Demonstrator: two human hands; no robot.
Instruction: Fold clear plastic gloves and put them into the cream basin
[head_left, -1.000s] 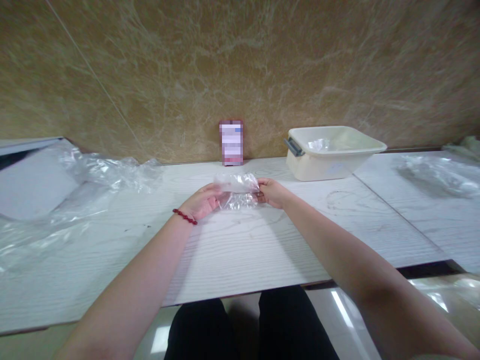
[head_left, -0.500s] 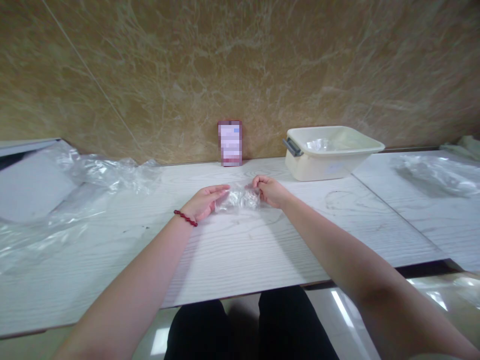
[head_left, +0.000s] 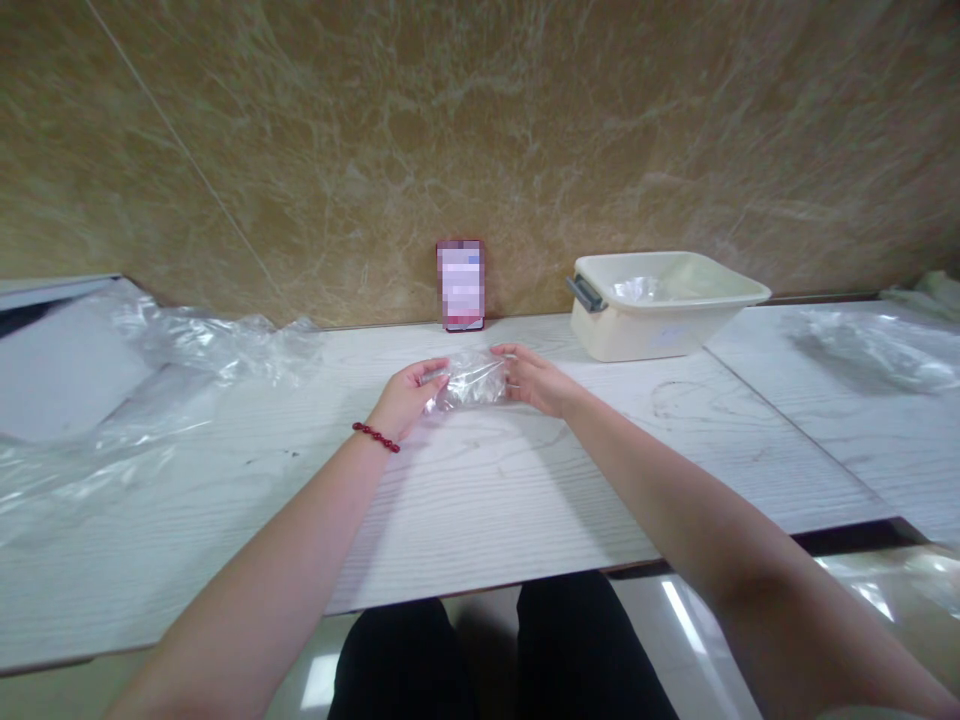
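Observation:
A small clear plastic bag [head_left: 474, 378], crinkled and shiny, is between my hands just above or on the white table; its contents, if any, cannot be made out. My left hand [head_left: 409, 395], with a dark red beaded bracelet [head_left: 376, 437] on the wrist, grips the bag's left end between thumb and fingers. At the opposite end, my right hand [head_left: 536, 380] has its fingers stretched out and apart, touching or nearly touching the plastic.
A phone [head_left: 462, 285] with a blurred screen leans against the marble-patterned wall. To its right stands a cream bin [head_left: 637, 335] with a grey handle and clear plastic inside. Clear plastic sheeting [head_left: 225, 345] lies at left, more plastic [head_left: 885, 350] at far right.
The plastic bag has risen slightly and moved a little away from me, its shape now bunched up. My right hand's fingers have gone from a pinch to spread out.

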